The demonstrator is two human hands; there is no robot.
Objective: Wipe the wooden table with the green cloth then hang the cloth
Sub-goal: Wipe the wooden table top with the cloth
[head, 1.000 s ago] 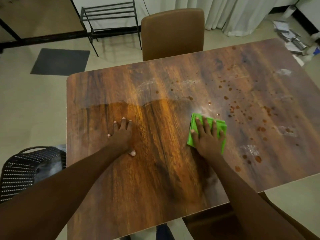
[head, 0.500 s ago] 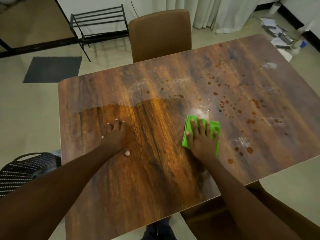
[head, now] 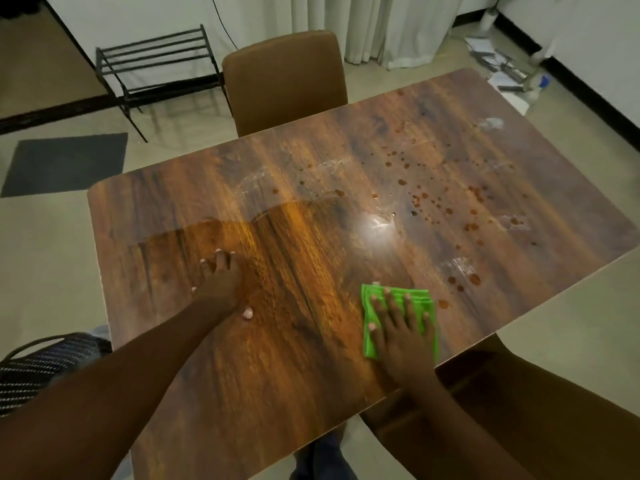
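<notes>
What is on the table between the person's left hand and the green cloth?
Nothing: the head view shows only bare, shiny wooden table between the left hand and the green cloth.

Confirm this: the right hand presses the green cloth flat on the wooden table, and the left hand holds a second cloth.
One thing is wrong. The head view shows the left hand holding no cloth: it rests bare and flat on the wooden table. As stated, the right hand presses the green cloth flat on the table.
</notes>
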